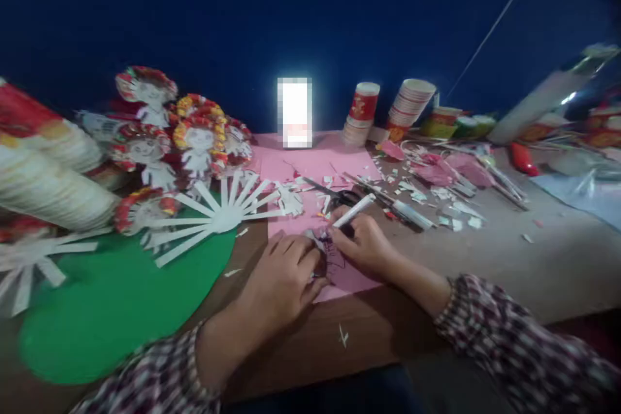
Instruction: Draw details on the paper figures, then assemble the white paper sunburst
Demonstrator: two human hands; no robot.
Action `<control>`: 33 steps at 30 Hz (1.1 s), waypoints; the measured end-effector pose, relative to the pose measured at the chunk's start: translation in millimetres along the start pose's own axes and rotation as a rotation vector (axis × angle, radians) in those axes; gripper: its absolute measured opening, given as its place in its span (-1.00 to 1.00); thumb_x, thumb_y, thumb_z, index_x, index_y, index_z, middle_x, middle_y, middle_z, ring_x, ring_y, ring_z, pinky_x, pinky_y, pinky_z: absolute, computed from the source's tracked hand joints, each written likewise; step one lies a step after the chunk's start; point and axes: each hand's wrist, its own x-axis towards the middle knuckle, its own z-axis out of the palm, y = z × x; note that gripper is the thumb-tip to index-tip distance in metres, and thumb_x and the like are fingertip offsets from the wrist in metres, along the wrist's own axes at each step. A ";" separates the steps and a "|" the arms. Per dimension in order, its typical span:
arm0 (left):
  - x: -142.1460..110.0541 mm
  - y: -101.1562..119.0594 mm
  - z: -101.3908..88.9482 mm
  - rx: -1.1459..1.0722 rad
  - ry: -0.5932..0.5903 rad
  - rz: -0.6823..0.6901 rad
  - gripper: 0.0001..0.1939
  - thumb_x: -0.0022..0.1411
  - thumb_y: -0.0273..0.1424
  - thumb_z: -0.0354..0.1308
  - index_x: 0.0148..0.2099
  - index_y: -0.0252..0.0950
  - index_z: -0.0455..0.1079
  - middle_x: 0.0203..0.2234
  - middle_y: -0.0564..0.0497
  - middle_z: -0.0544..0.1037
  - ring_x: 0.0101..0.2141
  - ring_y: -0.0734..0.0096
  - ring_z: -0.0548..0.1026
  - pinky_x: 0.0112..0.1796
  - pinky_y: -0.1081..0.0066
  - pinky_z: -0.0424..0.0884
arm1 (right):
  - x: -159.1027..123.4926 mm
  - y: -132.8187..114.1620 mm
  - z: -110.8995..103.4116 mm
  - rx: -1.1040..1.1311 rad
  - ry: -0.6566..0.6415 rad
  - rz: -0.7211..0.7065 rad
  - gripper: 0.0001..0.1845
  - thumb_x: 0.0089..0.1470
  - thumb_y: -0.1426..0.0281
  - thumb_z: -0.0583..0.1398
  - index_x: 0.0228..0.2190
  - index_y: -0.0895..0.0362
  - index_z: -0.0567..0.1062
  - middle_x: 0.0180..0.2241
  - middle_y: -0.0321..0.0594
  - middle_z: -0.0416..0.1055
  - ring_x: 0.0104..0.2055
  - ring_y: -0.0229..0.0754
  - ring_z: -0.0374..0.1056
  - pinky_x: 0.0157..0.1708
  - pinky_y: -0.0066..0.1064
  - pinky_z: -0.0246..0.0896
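Observation:
My right hand (366, 242) is closed around a white marker pen (354, 211), which is tilted with its upper end pointing right. Its tip is hard to make out near a small pale-and-dark paper piece (316, 243). Curled fingers of my left hand (286, 272) press that piece down and hide most of it. Under both hands lies a pink paper sheet (349, 281) with dark pen strokes on it. Just beyond the right hand are black-handled scissors (347, 197).
Paper-doll cutouts with red and yellow frills (196, 136) stand at left, near white strip fans (226, 217) and a green sheet (121, 310). Stacked paper cups (410, 107) stand behind. Scraps, pens (412, 215) and a red object (524, 158) lie right. A bright pixelated rectangle (294, 110) stands at the back.

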 end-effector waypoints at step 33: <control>-1.0 0.7 -1.1 -0.023 0.021 0.013 -0.71 0.26 -0.25 0.07 -0.08 -0.35 0.36 -0.14 -0.15 0.43 -0.09 0.09 0.35 -0.01 -0.02 0.27 | 1.2 -5.7 -4.3 -0.045 -0.007 -0.020 -0.94 0.08 0.44 0.11 -0.41 0.14 0.39 -0.49 -0.34 0.33 -0.46 -0.31 0.24 -0.40 -0.52 0.11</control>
